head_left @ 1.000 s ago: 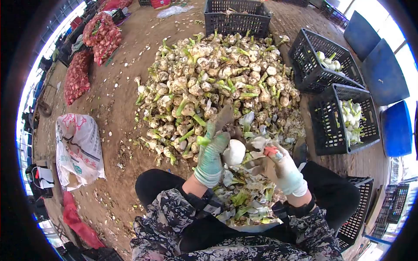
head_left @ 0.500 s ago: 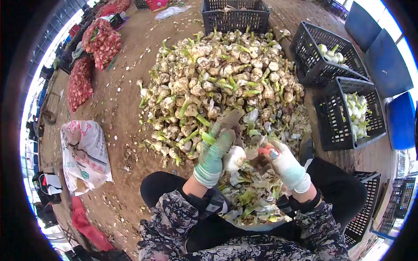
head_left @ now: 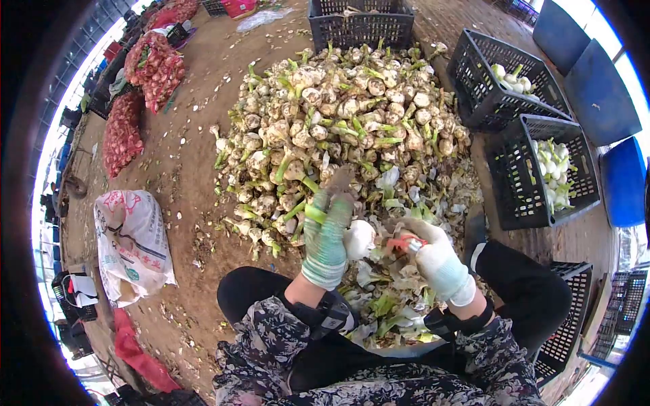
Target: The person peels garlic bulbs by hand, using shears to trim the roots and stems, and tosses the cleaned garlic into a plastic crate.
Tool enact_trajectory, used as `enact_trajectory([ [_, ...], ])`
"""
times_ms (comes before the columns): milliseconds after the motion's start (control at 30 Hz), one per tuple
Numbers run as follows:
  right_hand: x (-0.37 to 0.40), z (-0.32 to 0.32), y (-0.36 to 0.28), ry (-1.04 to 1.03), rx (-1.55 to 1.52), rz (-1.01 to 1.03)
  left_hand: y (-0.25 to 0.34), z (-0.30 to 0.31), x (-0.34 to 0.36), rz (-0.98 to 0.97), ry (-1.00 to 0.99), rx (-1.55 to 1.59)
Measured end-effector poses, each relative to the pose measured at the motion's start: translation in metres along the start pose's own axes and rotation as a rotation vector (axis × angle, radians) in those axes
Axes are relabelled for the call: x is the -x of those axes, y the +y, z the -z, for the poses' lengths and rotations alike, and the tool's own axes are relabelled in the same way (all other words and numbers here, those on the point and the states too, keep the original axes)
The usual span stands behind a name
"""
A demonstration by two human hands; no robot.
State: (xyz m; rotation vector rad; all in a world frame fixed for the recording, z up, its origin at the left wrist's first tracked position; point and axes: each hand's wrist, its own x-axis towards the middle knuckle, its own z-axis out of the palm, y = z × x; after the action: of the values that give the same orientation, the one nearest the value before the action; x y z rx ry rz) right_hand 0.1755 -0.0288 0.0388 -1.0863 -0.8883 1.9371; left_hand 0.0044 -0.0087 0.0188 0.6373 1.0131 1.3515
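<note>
A white peeled garlic bulb [head_left: 359, 239] with a green stem is gripped in my left hand [head_left: 328, 233], which wears a green-and-white glove dirty at the fingertips. My right hand [head_left: 437, 256], in a white glove, is closed around a small tool with a red-orange handle [head_left: 407, 242]; its working end is hard to make out. The tool is close to the bulb, on its right. Beyond both hands spreads a large heap of unpeeled garlic [head_left: 352, 115]. Loose peelings and leaves [head_left: 386, 304] lie beneath my hands, between my legs.
Two black crates [head_left: 542, 210] with white bulbs stand on the right, and another black crate [head_left: 362, 30] is behind the heap. To the left are a white woven sack [head_left: 135, 243] and red mesh bags [head_left: 154, 68]. Blue panels [head_left: 602, 95] line the far right.
Some dry skin beside the bulb has come away, showing more of its white side. My left hand has shifted slightly left, and my right hand has turned a little.
</note>
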Motion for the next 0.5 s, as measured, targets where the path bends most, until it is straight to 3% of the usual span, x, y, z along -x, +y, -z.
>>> enact_trajectory([
  [100,0.004,-0.019,-0.013,0.171,0.184,-0.077,-0.004,-0.01,0.002,-0.181,0.03,-0.09],
  [133,-0.003,-0.014,0.012,0.135,0.321,0.173,-0.005,-0.01,0.002,-0.27,0.012,-0.206],
  [200,-0.005,-0.023,0.016,0.22,0.611,0.237,-0.002,-0.01,0.003,-0.238,0.01,-0.179],
  [267,-0.007,-0.023,0.012,0.187,0.545,0.233,0.0,-0.008,0.005,-0.17,0.016,-0.124],
  [333,-0.005,-0.024,0.0,0.131,0.376,0.081,-0.001,-0.004,0.004,-0.115,0.039,-0.05],
  [400,-0.024,-0.001,0.014,0.248,0.484,0.15,-0.002,-0.001,0.005,0.001,0.073,0.103],
  [500,-0.023,0.018,0.017,0.198,0.251,0.003,0.003,-0.004,0.0,0.024,0.077,0.073],
])
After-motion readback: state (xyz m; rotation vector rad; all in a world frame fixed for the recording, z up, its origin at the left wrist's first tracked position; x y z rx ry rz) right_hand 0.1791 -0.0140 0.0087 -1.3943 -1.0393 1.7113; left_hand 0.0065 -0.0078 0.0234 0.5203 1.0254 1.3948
